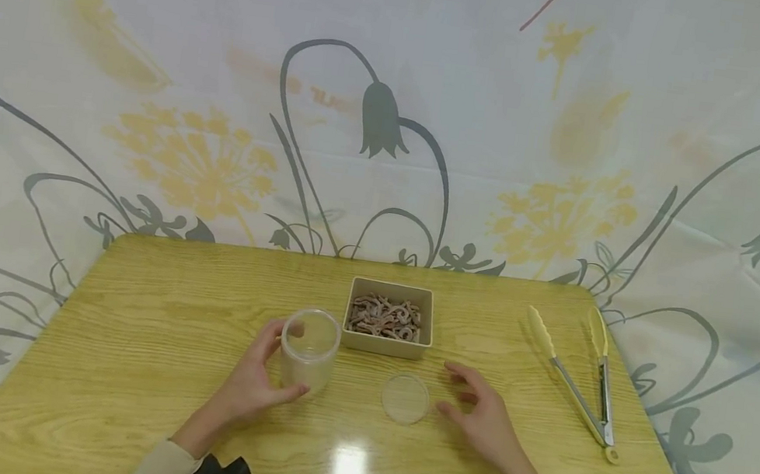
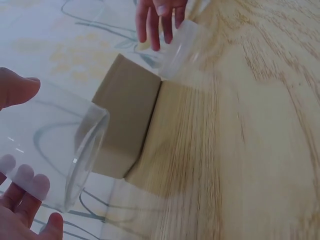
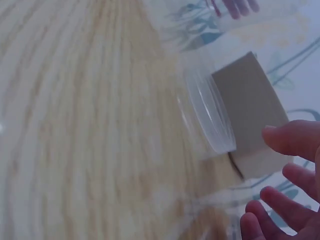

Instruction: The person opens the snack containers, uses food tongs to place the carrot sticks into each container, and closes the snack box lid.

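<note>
My left hand [image 1: 253,380] grips a clear round jar [image 1: 308,358] from its left side, thumb across the near side and fingers around the back. The jar's open mouth faces up in the head view. In the left wrist view the jar [image 2: 60,135] shows empty, its base close over the table. A clear round lid [image 1: 405,399] lies on the table to the right of the jar. Just right of the lid, my right hand [image 1: 482,417] hovers with loosely bent, parted fingers and nothing in it. The lid [image 3: 212,110] also shows in the right wrist view.
Behind the jar and lid stands a beige rectangular box [image 1: 385,345] with many small brown, curled pieces [image 1: 386,317] inside. Spread tongs [image 1: 577,388] with pale yellow tips lie at the right. A flower-print cloth [image 1: 394,113] hangs along the wooden table's [image 1: 169,299] back edge.
</note>
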Tool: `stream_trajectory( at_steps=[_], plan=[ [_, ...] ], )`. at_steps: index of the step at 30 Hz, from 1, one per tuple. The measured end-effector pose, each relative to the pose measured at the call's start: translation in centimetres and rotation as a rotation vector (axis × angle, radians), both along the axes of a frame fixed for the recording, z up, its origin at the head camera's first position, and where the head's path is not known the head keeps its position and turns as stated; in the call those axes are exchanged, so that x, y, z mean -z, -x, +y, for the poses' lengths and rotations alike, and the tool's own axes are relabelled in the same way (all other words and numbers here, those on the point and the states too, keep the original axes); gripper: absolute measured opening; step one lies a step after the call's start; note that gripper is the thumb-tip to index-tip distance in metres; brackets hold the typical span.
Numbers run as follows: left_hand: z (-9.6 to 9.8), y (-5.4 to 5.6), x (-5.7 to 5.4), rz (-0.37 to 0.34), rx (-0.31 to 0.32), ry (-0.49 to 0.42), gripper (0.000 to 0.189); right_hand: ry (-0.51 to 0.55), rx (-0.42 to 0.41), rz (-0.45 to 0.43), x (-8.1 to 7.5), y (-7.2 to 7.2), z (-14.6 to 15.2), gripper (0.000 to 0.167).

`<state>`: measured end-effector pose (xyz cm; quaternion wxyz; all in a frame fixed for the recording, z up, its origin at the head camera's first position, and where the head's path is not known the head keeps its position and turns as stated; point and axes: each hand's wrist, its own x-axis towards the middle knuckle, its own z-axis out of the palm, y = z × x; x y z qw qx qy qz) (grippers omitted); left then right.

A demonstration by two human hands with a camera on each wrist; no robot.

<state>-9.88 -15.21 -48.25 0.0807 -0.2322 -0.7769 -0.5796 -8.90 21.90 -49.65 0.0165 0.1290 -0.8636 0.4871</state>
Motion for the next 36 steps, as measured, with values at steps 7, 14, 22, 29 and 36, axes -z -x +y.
stream_trajectory(
  at_steps=[7,14,22,29,36],
  plan=[
    [-0.4,0.1,0.4,0.001,0.002,0.039,0.077,0.002,0.07,0.012,-1.2,0.2,1.9,0.052],
    [-0.7,0.0,1.1,-0.098,0.058,0.045,0.077,-0.007,0.161,0.023,-2.0,0.4,4.3,0.05],
    [-0.4,-0.1,1.6,-0.167,0.092,0.04,0.081,-0.014,0.243,0.057,-2.6,1.0,7.0,0.05],
    [-0.4,-0.3,1.9,-0.186,0.099,0.044,0.084,-0.061,0.347,0.188,-3.4,1.5,8.9,0.049],
    [-0.3,-0.3,2.2,-0.187,0.11,0.032,0.082,-0.136,0.45,0.172,-4.1,1.9,10.9,0.048]
  ],
)
